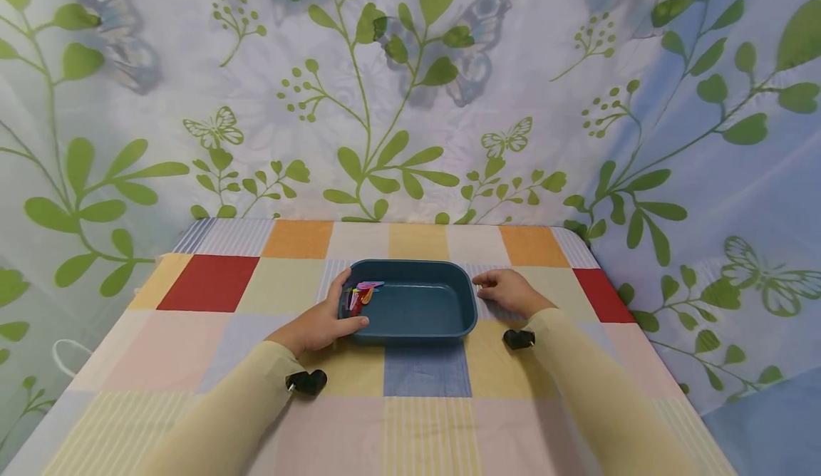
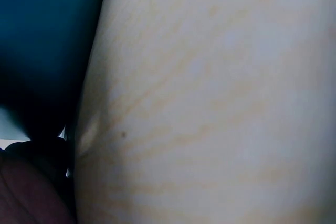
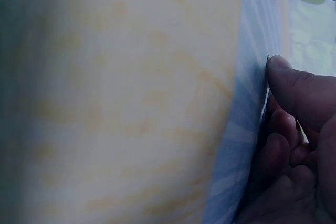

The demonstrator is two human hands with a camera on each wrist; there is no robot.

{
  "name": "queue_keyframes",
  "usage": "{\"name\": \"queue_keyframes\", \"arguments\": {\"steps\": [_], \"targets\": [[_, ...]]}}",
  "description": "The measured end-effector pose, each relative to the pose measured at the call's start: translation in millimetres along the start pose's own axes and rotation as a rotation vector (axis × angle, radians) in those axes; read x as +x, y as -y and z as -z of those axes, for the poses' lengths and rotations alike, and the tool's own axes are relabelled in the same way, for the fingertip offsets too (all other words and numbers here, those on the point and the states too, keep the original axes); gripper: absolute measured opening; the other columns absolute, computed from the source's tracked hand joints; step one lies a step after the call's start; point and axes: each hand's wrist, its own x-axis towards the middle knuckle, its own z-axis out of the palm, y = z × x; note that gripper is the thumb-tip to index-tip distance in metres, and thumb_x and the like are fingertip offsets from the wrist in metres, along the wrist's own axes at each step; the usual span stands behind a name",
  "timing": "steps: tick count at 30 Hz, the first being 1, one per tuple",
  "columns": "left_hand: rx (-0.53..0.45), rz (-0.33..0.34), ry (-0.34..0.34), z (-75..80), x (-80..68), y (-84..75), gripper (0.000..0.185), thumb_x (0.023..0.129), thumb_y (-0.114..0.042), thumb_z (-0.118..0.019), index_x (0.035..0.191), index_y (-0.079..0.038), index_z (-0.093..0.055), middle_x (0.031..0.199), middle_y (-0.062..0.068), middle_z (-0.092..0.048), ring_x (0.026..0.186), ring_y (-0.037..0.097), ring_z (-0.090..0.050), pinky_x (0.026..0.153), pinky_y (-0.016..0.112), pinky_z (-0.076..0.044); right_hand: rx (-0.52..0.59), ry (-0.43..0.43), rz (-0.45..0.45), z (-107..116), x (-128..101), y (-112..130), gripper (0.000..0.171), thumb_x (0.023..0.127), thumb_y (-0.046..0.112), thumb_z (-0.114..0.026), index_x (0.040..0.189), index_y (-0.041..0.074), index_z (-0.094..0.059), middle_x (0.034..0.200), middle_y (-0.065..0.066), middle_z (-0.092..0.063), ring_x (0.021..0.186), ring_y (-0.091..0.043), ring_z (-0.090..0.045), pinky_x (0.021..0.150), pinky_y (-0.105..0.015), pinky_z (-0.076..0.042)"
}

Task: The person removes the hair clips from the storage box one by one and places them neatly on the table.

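Note:
A dark blue-green rectangular tub [image 1: 417, 326] stands on the patchwork cloth in the head view. Small colourful pieces, which look like hair clips [image 1: 364, 295], lie bunched at its left end. My left hand [image 1: 318, 323] grips that end, the thumb over the near rim and the fingers along the left side. Just off the tub's right end, my right hand [image 1: 511, 292] is low at the cloth with fingers bent; something small and pale shows at its fingertips, too small to identify. In the right wrist view the thumb [image 3: 302, 90] and curled fingers touch the cloth.
A patchwork cloth [image 1: 333, 426] covers the table. Behind it hangs a curtain [image 1: 398, 141] printed with leaves and butterflies. A white cord loop [image 1: 60, 355] shows beyond the table's left edge. Small black devices sit at both wrists.

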Motion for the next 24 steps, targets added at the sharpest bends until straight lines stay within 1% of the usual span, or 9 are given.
{"name": "queue_keyframes", "arguments": {"steps": [8,14,18,24], "targets": [[-0.01,0.009,-0.005,-0.2,3.4,2.2,0.112,0.093,-0.054,-0.074,0.168,-0.032,0.006,0.152,0.021,-0.052,0.133,0.038,-0.057,0.119,0.064,-0.037,0.017,0.007,-0.006,1.0,0.0,-0.6,0.034,0.102,0.015,-0.068,0.135,0.006,-0.071,0.122,-0.012,-0.073,0.112,-0.025,-0.063,0.105,-0.049,-0.051],[-0.007,0.004,-0.001,1.6,2.9,1.6,0.113,0.092,-0.057,-0.073,0.168,-0.032,0.007,0.156,0.021,-0.049,0.134,0.038,-0.056,0.119,0.063,-0.037,0.011,0.0,-0.009,1.2,1.6,-0.3,0.035,0.102,0.015,-0.069,0.136,0.006,-0.07,0.122,-0.011,-0.073,0.112,-0.024,-0.063,0.104,-0.048,-0.051],[-0.005,0.006,-0.003,2.7,2.0,1.1,0.113,0.093,-0.057,-0.073,0.168,-0.032,0.007,0.156,0.021,-0.049,0.134,0.039,-0.056,0.119,0.064,-0.037,0.019,0.002,-0.003,0.5,1.7,0.2,0.035,0.102,0.015,-0.069,0.136,0.005,-0.071,0.123,-0.012,-0.073,0.112,-0.024,-0.063,0.104,-0.048,-0.051],[0.012,-0.008,0.001,1.1,2.2,1.8,0.112,0.093,-0.056,-0.073,0.168,-0.031,0.006,0.155,0.022,-0.05,0.132,0.038,-0.057,0.119,0.064,-0.037,-0.024,-0.008,0.02,-0.2,1.4,-1.2,0.035,0.101,0.014,-0.07,0.135,0.004,-0.071,0.124,-0.014,-0.073,0.114,-0.026,-0.065,0.103,-0.049,-0.053]]}}
